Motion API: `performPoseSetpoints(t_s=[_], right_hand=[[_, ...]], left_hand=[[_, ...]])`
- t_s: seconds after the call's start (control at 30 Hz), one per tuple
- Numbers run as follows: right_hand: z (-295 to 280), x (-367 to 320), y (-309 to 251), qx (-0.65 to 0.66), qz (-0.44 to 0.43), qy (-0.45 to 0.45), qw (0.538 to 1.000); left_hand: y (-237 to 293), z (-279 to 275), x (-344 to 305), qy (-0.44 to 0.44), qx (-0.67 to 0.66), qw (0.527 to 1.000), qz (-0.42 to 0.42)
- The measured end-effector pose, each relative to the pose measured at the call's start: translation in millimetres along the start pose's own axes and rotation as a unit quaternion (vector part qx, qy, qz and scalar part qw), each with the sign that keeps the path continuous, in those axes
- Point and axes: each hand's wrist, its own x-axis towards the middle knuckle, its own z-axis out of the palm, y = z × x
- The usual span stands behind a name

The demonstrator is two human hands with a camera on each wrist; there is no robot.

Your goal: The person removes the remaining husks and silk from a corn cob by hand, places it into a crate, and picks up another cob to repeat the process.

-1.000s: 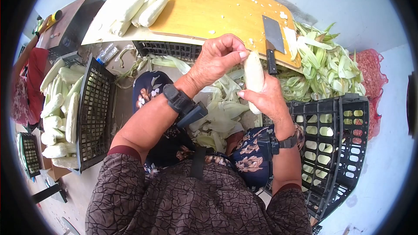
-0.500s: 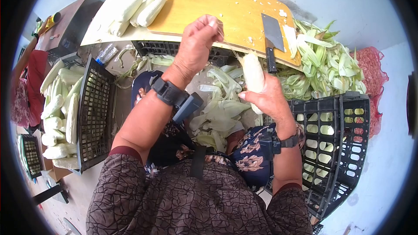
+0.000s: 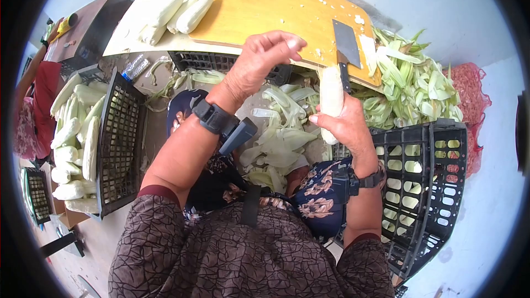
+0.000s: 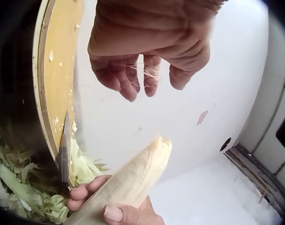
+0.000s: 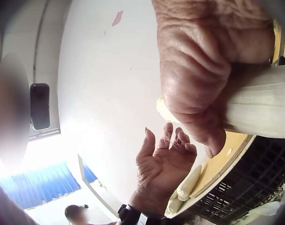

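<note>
My right hand grips the lower part of a pale ear of corn, its thumb across the front. In the left wrist view the ear shows a blunt, fringed tip, with fingers of the right hand around it. My left hand is raised to the left of the ear, apart from it. Thin strands hang between the parted fingers of the left hand. The right wrist view shows that left hand palm up, beyond the right hand.
A cleaver lies on the yellow board, with several ears at its left. Husks are heaped on the right, and more lie between the knees. Black crates stand on both sides; another person's arm is far left.
My left hand first had its fingers at the ear's tip, then pulled away up and left with strands; now it is slightly nearer the ear again. The ear has become more upright, shifting slightly right.
</note>
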Motion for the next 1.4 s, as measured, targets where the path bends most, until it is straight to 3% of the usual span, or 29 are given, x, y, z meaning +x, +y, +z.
performPoseSetpoints(t_s=[0.03,0.2,0.27,0.83,1.1,1.4], right_hand=[[0,0,-2,0.007,0.003,0.003,1.0],[0,0,0,0.01,-0.006,0.011,1.0],[1,0,2,0.008,-0.017,0.007,1.0],[8,4,8,0.01,0.004,0.005,1.0],[7,3,-1,-0.002,-0.012,-0.034,0.999],[5,3,0,-0.048,-0.019,-0.028,0.998]], left_hand=[[-1,-1,-2,-0.046,0.0,0.999,-0.012],[0,12,-8,-0.084,-0.012,0.995,-0.052],[-10,12,-6,-0.133,0.002,0.991,0.029],[-11,15,-10,-0.073,0.137,0.985,0.078],[-11,14,-7,-0.053,0.215,0.963,0.156],[-17,14,-6,-0.06,0.159,0.977,0.127]])
